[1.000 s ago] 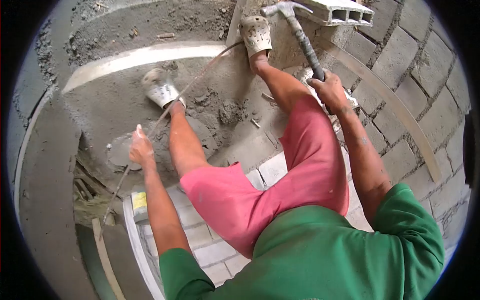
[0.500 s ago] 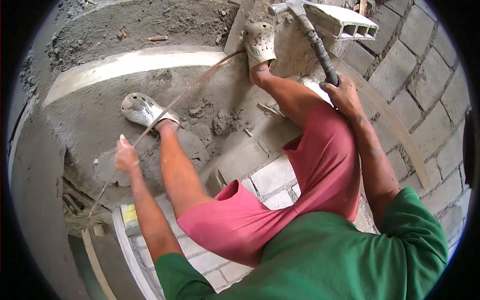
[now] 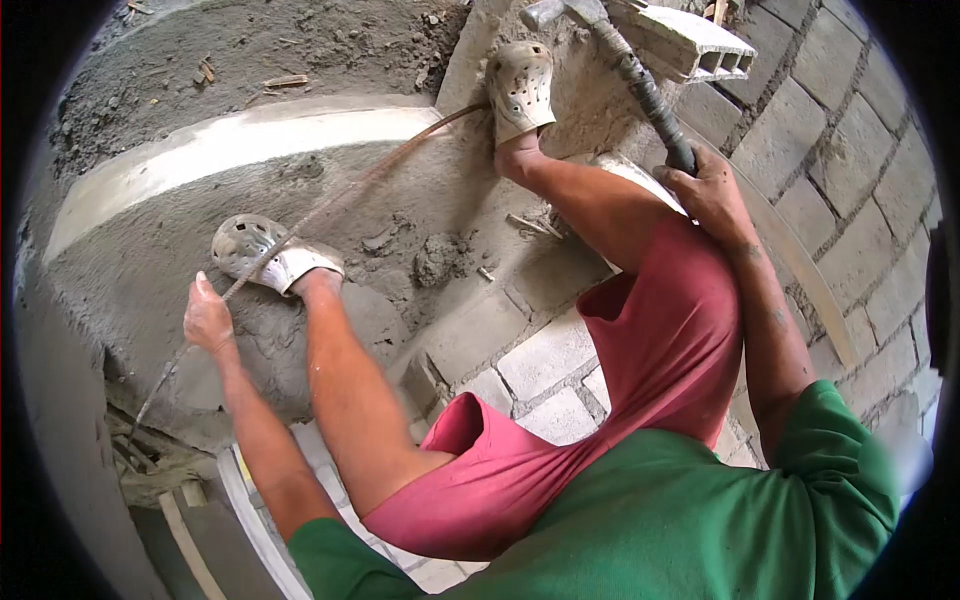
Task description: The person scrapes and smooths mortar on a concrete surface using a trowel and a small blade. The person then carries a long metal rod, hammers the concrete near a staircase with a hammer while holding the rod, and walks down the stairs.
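Observation:
A long thin steel bar (image 3: 340, 203) slants across the view, rusty toward its upper end. My left hand (image 3: 208, 316) is closed around its lower part, thumb pointing up. The bar passes in front of my left clog (image 3: 250, 247), and its upper end lies beside my right clog (image 3: 522, 92). In my right hand (image 3: 712, 195) is a hammer (image 3: 640, 88), its handle wrapped in dark tape. That hand grips the handle's lower end near my right knee, and the hammer's head points up and away from me. The head is partly cut off at the top.
A hollow concrete block (image 3: 700, 45) lies at the upper right beside paving blocks (image 3: 840, 150). A pale curved concrete edge (image 3: 240, 135) borders loose soil (image 3: 330, 50). Mortar clumps (image 3: 437, 258) lie between my feet. A curved wooden strip (image 3: 800, 260) runs past my right arm.
My left hand and left foot have shifted left in view, and the bar's lower end has moved left with the hand. My right hand has moved slightly right with the hammer.

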Motion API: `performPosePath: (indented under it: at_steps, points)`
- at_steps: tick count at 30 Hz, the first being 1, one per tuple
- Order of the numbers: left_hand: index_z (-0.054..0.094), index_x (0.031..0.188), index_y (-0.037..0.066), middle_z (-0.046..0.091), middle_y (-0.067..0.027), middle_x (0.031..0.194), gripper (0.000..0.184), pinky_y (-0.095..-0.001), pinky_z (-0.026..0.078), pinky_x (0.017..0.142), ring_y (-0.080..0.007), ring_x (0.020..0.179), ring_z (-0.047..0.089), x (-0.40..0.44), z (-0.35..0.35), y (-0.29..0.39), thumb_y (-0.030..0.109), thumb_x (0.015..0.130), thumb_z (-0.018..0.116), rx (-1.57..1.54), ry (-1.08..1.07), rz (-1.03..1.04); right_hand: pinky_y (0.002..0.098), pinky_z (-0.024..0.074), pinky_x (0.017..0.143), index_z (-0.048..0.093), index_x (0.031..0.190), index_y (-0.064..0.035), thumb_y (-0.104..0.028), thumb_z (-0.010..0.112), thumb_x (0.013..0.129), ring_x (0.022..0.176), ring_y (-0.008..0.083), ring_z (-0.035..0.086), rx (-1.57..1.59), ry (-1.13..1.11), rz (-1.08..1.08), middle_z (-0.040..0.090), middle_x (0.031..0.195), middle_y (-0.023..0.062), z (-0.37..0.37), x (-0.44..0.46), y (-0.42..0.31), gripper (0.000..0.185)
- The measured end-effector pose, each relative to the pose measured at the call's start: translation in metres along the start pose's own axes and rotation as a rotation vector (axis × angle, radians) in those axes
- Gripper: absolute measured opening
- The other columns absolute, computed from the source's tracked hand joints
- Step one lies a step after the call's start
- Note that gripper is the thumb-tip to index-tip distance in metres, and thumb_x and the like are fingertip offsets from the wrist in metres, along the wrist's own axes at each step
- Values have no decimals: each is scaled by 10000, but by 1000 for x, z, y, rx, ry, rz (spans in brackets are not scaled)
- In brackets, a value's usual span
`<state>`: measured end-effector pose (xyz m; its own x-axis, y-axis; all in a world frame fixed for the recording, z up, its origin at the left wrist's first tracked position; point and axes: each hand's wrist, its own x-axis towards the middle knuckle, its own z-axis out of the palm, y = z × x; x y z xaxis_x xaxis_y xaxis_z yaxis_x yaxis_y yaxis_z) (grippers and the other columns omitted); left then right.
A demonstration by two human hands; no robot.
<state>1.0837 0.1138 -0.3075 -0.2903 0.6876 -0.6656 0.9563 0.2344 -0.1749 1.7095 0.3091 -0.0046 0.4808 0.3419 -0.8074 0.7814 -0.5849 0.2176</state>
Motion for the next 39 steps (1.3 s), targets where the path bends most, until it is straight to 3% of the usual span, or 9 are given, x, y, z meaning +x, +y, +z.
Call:
performPosePath:
  at_steps: [4, 6, 10, 14, 16, 21, 24, 33, 39]
  points:
    - [694, 1115, 171, 712, -219, 944, 523, -568, 513, 748, -456, 876, 670, 23, 1, 1, 550, 1018, 346, -60, -39, 12, 311, 419, 633, 544, 884, -31, -214, 696, 868, 672, 129, 444, 15, 16, 31, 478, 726, -3, 0, -6, -10, 238]
    - [687, 991, 143, 714, -184, 844, 472, -558, 519, 650, -432, 759, 676, 27, 7, 0, 508, 1024, 390, -58, 80, 111, 313, 414, 625, 533, 862, -35, -225, 701, 860, 669, 126, 442, 73, 3, 70, 481, 722, -4, 1, -12, -16, 254]
    - [683, 995, 155, 715, -177, 841, 458, -565, 512, 643, -432, 754, 675, 26, 3, 4, 508, 1023, 392, -6, 89, 123, 331, 418, 623, 524, 842, -32, -234, 704, 852, 665, 140, 445, 87, 48, 12, 484, 710, 13, 11, -13, 1, 270]
    - [682, 925, 176, 707, -164, 804, 459, -569, 489, 613, -420, 709, 668, -26, -43, 11, 528, 1016, 401, -16, 154, 58, 369, 443, 651, 532, 833, -11, -236, 704, 833, 667, 184, 479, 95, 87, -91, 504, 696, 80, 23, -22, 20, 283]
    - [681, 889, 151, 702, -164, 796, 460, -555, 488, 611, -418, 709, 661, -71, -87, 21, 536, 996, 455, -32, 62, -6, 381, 457, 660, 550, 845, -7, -223, 704, 816, 657, 201, 498, 118, 180, -174, 528, 692, 108, 30, -31, 29, 266]
    - [695, 896, 95, 706, -168, 885, 434, -516, 508, 678, -408, 778, 664, -140, -154, 15, 501, 961, 556, -203, -46, 372, 456, 491, 706, 566, 892, -22, -210, 683, 810, 735, 392, 628, 163, 325, -207, 619, 763, 231, 43, -51, 66, 236]
    - [710, 901, 93, 705, -177, 917, 433, -504, 515, 708, -407, 803, 668, -158, -190, 18, 493, 962, 555, -22, -196, 366, 459, 495, 719, 560, 897, -22, -208, 680, 806, 737, 404, 623, 164, 376, -179, 627, 779, 234, 47, -66, 92, 239]
    - [692, 852, 83, 694, -168, 857, 404, -497, 507, 684, -403, 773, 656, -153, -238, 29, 457, 955, 583, -53, -60, 409, 437, 494, 742, 596, 911, -5, -230, 666, 806, 749, 360, 631, 276, 350, -135, 641, 795, 222, 65, -62, 111, 258]
    - [651, 801, 82, 678, -141, 836, 386, -491, 497, 651, -383, 756, 651, -141, -210, 28, 441, 937, 615, -106, 19, 443, 448, 496, 716, 595, 880, -4, -253, 676, 808, 705, 370, 623, 200, 332, -179, 629, 753, 227, 70, -57, 112, 272]
